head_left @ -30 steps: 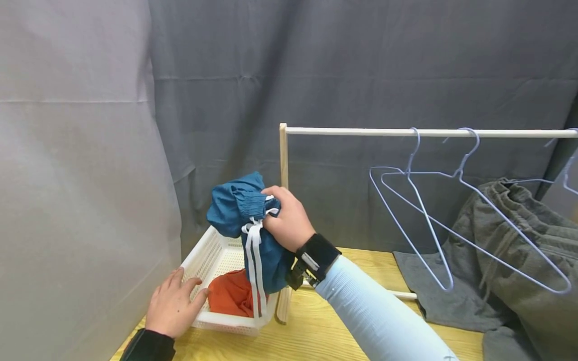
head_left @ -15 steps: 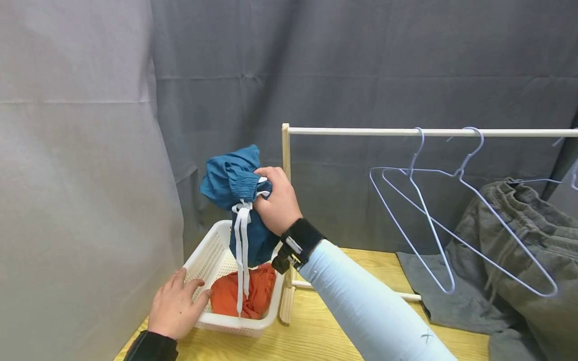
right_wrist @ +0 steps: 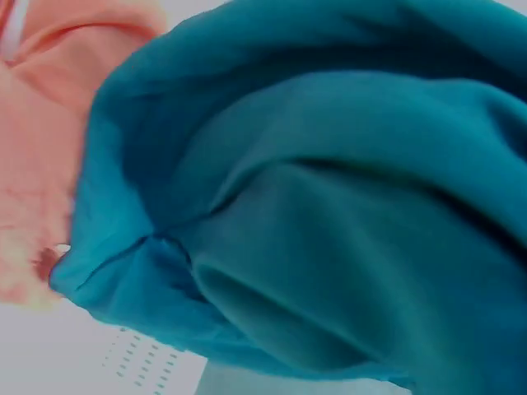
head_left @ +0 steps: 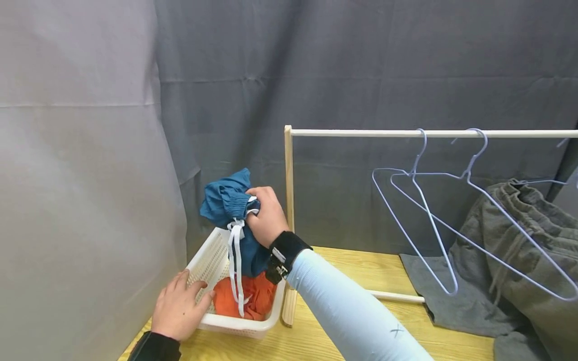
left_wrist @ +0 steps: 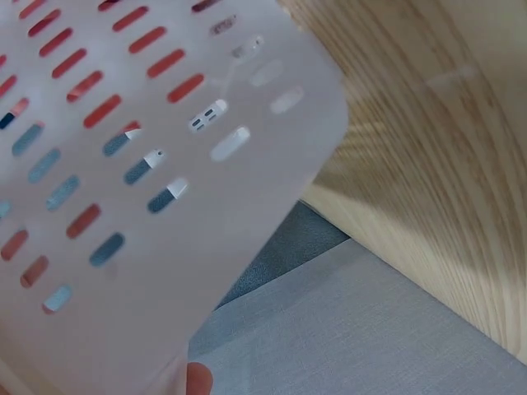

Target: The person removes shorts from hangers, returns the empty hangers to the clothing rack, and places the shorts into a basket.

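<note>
My right hand (head_left: 266, 216) grips bunched blue drawstring pants (head_left: 225, 200) by the gathered waistband, over a white plastic basket (head_left: 246, 326). White cords dangle from the waistband across an orange garment (head_left: 259, 296) lying crumpled inside the basket. Folds of the blue pants (right_wrist: 313, 214) fill most of the right wrist view. My left hand (head_left: 178, 311) rests at the basket's left rim, with relaxed fingers and the thumb spread toward the inside. In the left wrist view, the slotted basket wall (left_wrist: 206, 214) takes up the left side, and one fingertip (left_wrist: 198, 378) shows at its edge.
To the right stands a wooden rack with a white rail (head_left: 356, 133), its post (head_left: 289, 180) close beside the basket. Lavender wire hangers (head_left: 422, 200) hang from the rail. Grey drawstring pants (head_left: 510, 240) are at the far right. Fabric walls rise behind and at the left.
My right hand has lifted the blue pants, then lowered them again toward the basket, slightly farther left. My left hand stays at the rim. The whole view has shifted a little.
</note>
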